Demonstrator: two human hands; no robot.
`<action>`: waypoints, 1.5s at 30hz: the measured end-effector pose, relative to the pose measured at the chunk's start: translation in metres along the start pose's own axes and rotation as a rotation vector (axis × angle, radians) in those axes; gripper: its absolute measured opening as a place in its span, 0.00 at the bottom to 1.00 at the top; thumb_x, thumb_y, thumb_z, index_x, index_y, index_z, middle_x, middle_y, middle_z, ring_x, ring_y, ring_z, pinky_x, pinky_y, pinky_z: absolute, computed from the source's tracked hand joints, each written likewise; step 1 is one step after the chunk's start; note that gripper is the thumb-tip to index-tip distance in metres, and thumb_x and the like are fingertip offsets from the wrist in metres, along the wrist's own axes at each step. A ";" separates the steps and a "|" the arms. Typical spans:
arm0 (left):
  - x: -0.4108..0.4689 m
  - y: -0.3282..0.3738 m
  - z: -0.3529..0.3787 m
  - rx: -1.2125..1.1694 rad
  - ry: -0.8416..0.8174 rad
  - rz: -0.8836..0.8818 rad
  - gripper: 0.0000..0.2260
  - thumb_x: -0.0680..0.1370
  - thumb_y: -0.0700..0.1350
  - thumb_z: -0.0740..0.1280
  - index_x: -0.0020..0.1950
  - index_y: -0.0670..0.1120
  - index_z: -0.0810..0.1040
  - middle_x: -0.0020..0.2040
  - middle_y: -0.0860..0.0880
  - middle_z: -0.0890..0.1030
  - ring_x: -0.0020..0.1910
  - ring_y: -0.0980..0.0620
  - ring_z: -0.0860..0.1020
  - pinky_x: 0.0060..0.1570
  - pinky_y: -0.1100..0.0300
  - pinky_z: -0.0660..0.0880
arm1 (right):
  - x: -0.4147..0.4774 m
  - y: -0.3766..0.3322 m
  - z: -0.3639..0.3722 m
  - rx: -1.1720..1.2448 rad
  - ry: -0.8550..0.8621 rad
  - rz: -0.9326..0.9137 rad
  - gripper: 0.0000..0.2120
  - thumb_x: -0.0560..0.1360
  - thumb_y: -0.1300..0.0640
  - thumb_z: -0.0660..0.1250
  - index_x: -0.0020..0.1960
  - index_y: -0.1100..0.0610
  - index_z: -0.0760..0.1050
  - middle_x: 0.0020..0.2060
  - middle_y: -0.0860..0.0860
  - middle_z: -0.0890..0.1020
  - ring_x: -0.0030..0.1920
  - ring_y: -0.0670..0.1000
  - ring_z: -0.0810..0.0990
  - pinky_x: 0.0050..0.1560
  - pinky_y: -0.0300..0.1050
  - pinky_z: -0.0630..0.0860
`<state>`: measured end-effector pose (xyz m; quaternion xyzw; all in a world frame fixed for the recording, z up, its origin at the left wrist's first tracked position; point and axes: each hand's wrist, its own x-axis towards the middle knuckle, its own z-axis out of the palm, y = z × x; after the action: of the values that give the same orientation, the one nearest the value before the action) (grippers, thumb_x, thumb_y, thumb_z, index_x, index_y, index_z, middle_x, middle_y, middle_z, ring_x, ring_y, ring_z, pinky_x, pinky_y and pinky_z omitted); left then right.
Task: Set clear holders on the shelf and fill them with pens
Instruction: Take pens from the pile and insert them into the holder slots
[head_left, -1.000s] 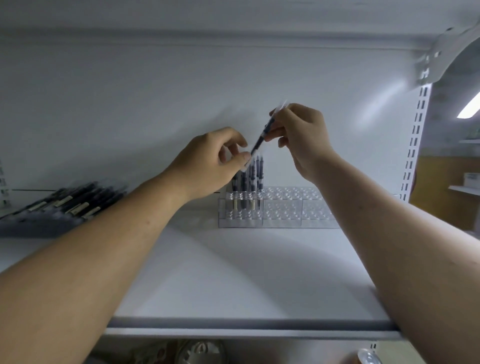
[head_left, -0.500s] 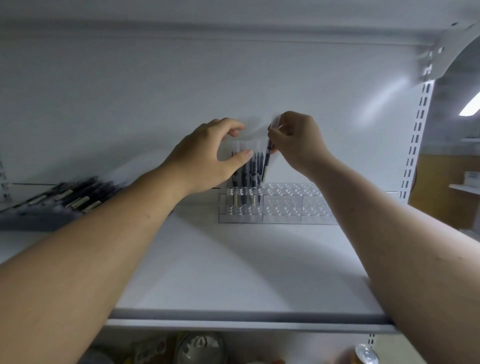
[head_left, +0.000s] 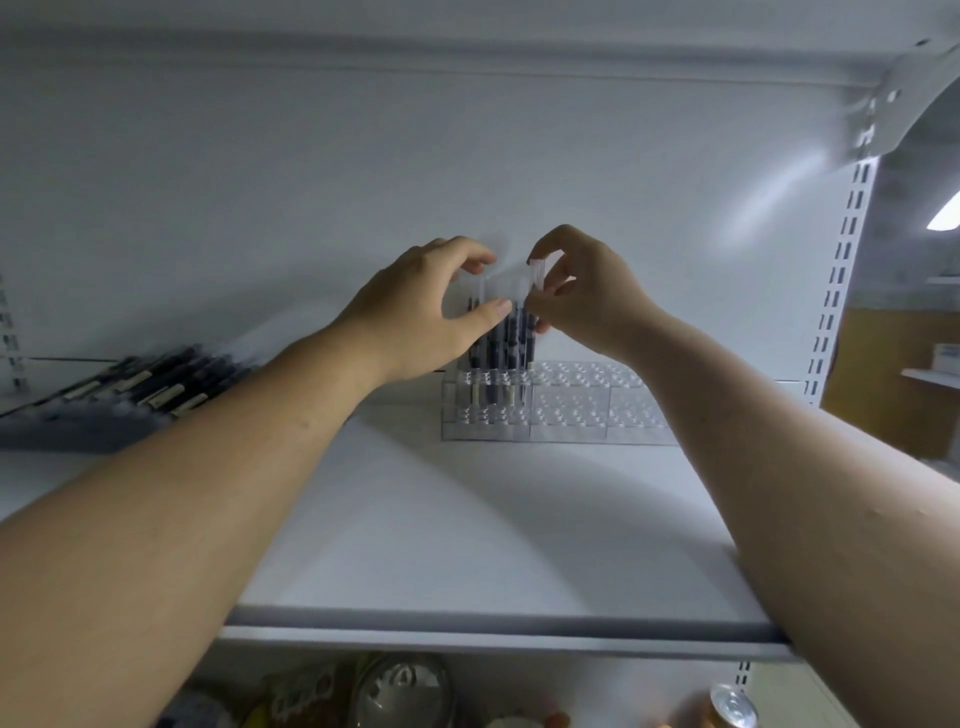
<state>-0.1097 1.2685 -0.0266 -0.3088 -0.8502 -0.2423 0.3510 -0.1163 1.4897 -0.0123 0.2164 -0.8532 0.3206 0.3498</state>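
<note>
Shelf (head_left: 467, 519): your right forearm lies across its front edge at 4 o'clock. Lean harder and you may jolt everything standing on it.
Clear holders (head_left: 571, 410): they stand in a row toward 12 o'clock, near the back wall. Only the 9 o'clock block is filled, so it is probably top-heavy and a sideways shove could tip or slide it.
Spare pens (head_left: 145, 384): they lie flat in a tray at 9 o'clock, just beyond your left forearm. A careless pull back could sweep them off.
Left hand (head_left: 415, 312): its grip brackets the cap ends, thumb against the front and forefinger curled behind. Squeeze too hard and the cluster will likely lean.
Right hand (head_left: 592, 291): its grip pinches the one pen at its clear cap. Held that high, the tip can swing and miss its hole.
Standing pens (head_left: 493, 348): they are packed close and upright in the filled block. A misaimed tip may wedge between them.
Pen (head_left: 537, 273): it is upright at the cluster's 3 o'clock edge. Whether its tip has reached a hole is hidden, so letting go early risks a fall.
</note>
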 end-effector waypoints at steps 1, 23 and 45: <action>0.000 0.000 0.000 0.004 -0.007 -0.001 0.24 0.79 0.64 0.67 0.72 0.56 0.73 0.68 0.58 0.76 0.66 0.56 0.74 0.66 0.47 0.75 | 0.000 0.000 0.000 0.003 -0.004 0.007 0.14 0.73 0.61 0.70 0.57 0.52 0.74 0.34 0.52 0.86 0.36 0.51 0.87 0.35 0.46 0.78; -0.001 0.009 -0.024 0.245 0.092 0.011 0.24 0.81 0.60 0.67 0.73 0.51 0.72 0.69 0.52 0.77 0.66 0.50 0.76 0.62 0.46 0.78 | 0.002 -0.021 0.001 -0.227 0.101 -0.220 0.16 0.78 0.47 0.67 0.65 0.47 0.75 0.55 0.48 0.77 0.58 0.52 0.76 0.60 0.53 0.73; -0.081 -0.025 -0.081 0.589 -0.593 -0.580 0.23 0.75 0.64 0.73 0.36 0.46 0.73 0.32 0.49 0.75 0.33 0.50 0.73 0.33 0.57 0.65 | -0.019 -0.080 0.056 -0.280 -0.141 -0.463 0.08 0.79 0.46 0.67 0.57 0.44 0.80 0.53 0.43 0.80 0.59 0.50 0.74 0.58 0.48 0.62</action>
<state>-0.0452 1.1712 -0.0407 -0.0036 -0.9962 0.0182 0.0852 -0.0819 1.3974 -0.0256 0.3769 -0.8393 0.0955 0.3801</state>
